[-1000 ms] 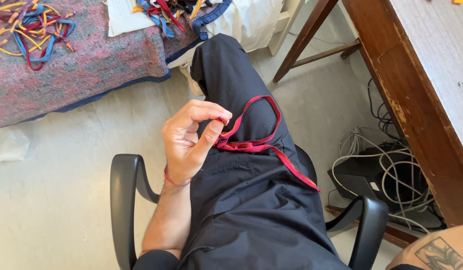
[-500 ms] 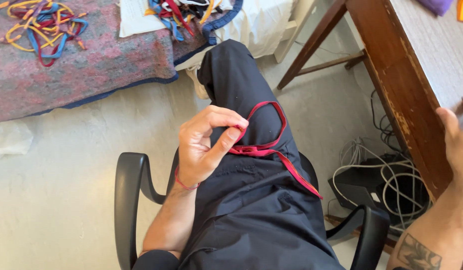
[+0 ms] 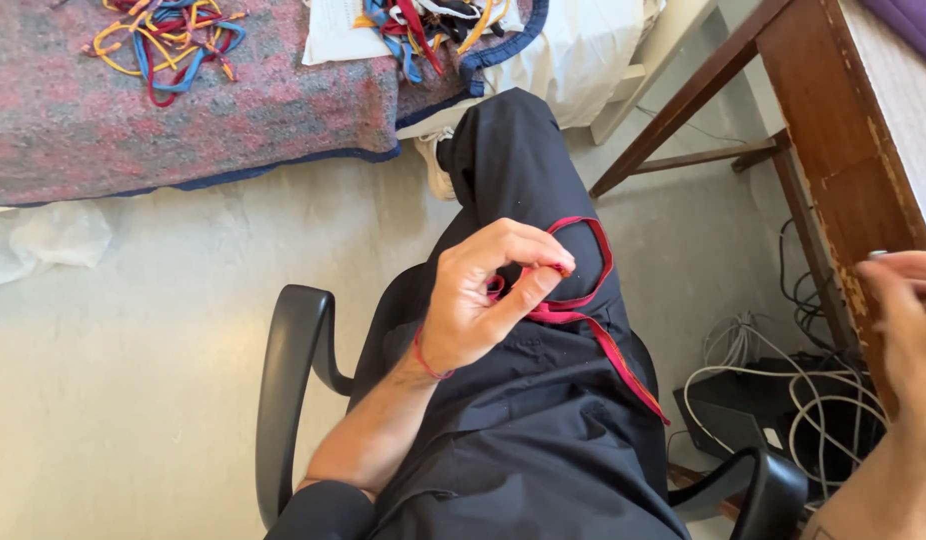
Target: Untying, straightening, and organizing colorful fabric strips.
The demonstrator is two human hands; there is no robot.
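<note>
Left hand: the left hand (image 3: 483,300) sits at the centre of the frame, over the thigh, with thumb and forefinger pinched on the flat red fabric lace (image 3: 583,300); the other fingers curl inward.
Red lace: it forms a loop on the black trouser leg (image 3: 523,170), just right of the left hand, and its tail runs down toward the lower right across the lap.
Right hand: the right hand (image 3: 908,320) is at the right edge of the frame, partly cut off and blurred, beside the edge of the brown wooden table (image 3: 833,150); whether it grips anything cannot be told.
Chair: a black office chair armrest (image 3: 288,390) curves at lower left.
Behind: a mottled pink blanket with a blue border (image 3: 183,120) fills the upper left, with a tangle of coloured laces (image 3: 168,40) on it.
Lower right: white cables (image 3: 773,390) lie coiled under the table.
</note>
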